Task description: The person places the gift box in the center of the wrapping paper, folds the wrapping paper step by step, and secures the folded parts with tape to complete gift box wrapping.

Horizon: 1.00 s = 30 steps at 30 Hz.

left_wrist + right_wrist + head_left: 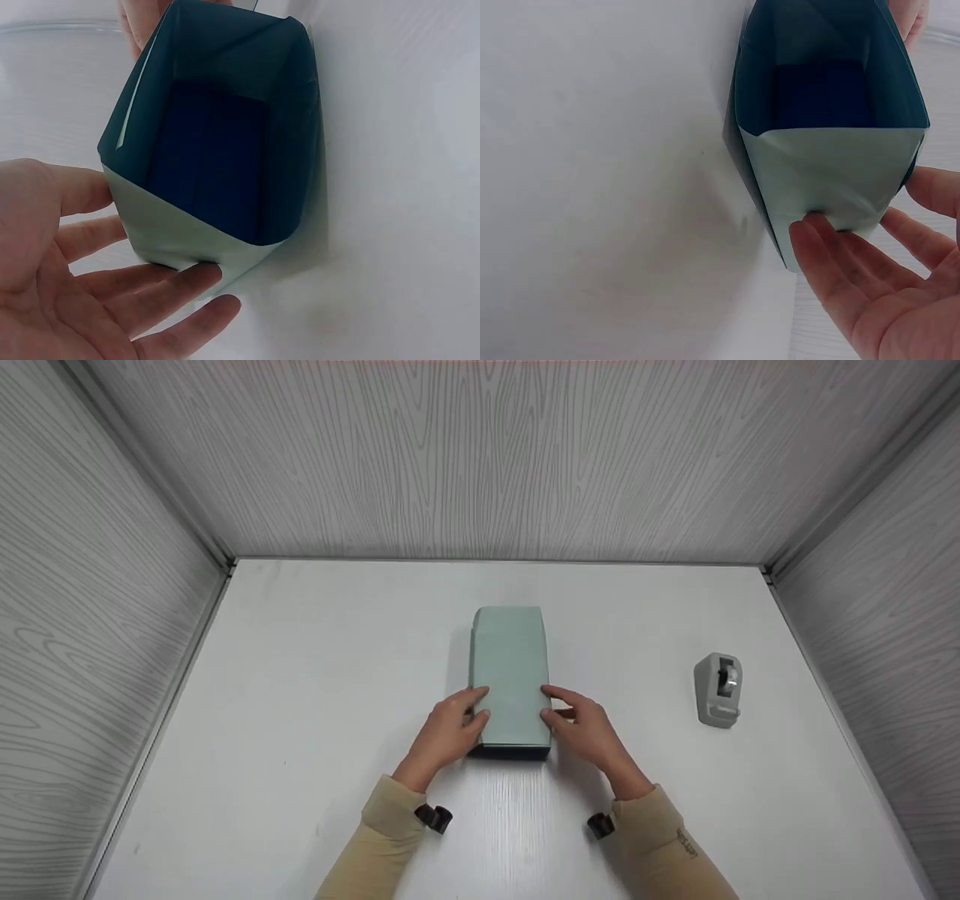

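A long pale green paper packet (pixel 511 660) lies at the middle of the table, its open end towards the person. Inside, both wrist views show dark teal walls (pixel 759 90) and a dark blue surface (pixel 214 150) deeper in. My left hand (pixel 444 735) rests along the packet's left side, thumb and forefinger at its top edge. Opposite it, my right hand (pixel 592 731) touches the right edge the same way. In the wrist views, the fingers (pixel 161 300) of the left hand and the fingers (pixel 855 270) of the right lie fairly straight against the paper sides.
A grey tape dispenser (pixel 718 690) with a roll in it stands on the right of the white table (pixel 337 660). Grey wood-patterned panels (pixel 495 465) wall the table at the back, left and right.
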Motion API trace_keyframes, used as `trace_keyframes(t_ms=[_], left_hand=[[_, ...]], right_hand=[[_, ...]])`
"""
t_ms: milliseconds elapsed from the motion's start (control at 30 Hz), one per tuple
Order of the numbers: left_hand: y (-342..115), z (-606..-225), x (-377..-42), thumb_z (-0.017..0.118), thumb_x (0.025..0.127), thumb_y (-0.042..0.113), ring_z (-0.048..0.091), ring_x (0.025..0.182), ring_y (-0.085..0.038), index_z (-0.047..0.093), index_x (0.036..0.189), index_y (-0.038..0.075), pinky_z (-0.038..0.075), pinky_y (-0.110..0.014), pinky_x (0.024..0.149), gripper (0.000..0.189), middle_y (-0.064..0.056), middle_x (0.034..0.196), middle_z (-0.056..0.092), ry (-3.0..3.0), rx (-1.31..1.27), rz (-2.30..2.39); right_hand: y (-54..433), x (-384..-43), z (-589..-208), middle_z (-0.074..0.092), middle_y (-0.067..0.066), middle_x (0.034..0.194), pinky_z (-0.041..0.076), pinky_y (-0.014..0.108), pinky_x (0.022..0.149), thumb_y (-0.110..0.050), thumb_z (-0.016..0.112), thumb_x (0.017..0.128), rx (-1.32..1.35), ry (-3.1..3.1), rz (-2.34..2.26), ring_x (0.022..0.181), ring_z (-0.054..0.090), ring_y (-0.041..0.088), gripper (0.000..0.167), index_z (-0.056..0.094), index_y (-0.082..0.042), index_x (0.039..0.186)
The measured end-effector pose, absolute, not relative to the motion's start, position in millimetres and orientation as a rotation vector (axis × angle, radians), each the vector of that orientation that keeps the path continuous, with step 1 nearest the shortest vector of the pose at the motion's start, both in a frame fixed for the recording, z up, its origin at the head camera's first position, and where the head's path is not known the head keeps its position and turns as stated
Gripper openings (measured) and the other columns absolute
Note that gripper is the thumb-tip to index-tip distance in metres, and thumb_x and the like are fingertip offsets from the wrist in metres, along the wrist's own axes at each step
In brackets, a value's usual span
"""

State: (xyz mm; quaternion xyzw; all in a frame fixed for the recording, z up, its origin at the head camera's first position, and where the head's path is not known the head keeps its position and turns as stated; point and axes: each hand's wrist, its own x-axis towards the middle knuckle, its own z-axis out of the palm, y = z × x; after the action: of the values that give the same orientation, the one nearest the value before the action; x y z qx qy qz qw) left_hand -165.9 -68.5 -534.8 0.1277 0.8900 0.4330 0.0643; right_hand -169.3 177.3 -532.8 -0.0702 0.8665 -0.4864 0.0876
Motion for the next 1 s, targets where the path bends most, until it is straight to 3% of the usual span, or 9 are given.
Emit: trace_keyframes(t_ms=[300, 600, 1000], left_hand=[[-66, -533, -191, 0.054, 0.101, 0.016, 0.057, 0.116, -0.028, 0.050, 0.142, 0.004, 0.047, -0.042, 0.095, 0.043, -0.019, 0.139, 0.051, 2.676, 0.411, 1.274], [-62, -533, -198, 0.058, 0.098, 0.014, 0.050, 0.126, -0.031, 0.052, 0.141, 0.004, 0.044, -0.044, 0.100, 0.045, -0.020, 0.139, 0.051, 2.711, 0.374, 1.213], [-62, -532, -197, 0.059, 0.095, 0.013, 0.052, 0.124, -0.032, 0.056, 0.138, 0.006, 0.045, -0.045, 0.099, 0.043, -0.019, 0.136, 0.054, 2.768, 0.362, 1.157]], right_hand=[[175, -194, -530, 0.052, 0.010, 0.141, 0.055, 0.033, 0.077, -0.015, 0.067, 0.094, -0.159, 2.567, -1.432, 0.103, 0.066, 0.023, 0.048, 0.055, -0.010, 0.141], [168, -205, -530, 0.056, 0.013, 0.135, 0.055, 0.036, 0.079, -0.010, 0.069, 0.092, -0.139, 2.663, -1.365, 0.100, 0.068, 0.027, 0.044, 0.059, -0.004, 0.134], [167, -206, -532, 0.059, 0.011, 0.131, 0.055, 0.039, 0.080, -0.008, 0.072, 0.088, -0.130, 2.712, -1.357, 0.102, 0.066, 0.029, 0.039, 0.064, -0.005, 0.127]])
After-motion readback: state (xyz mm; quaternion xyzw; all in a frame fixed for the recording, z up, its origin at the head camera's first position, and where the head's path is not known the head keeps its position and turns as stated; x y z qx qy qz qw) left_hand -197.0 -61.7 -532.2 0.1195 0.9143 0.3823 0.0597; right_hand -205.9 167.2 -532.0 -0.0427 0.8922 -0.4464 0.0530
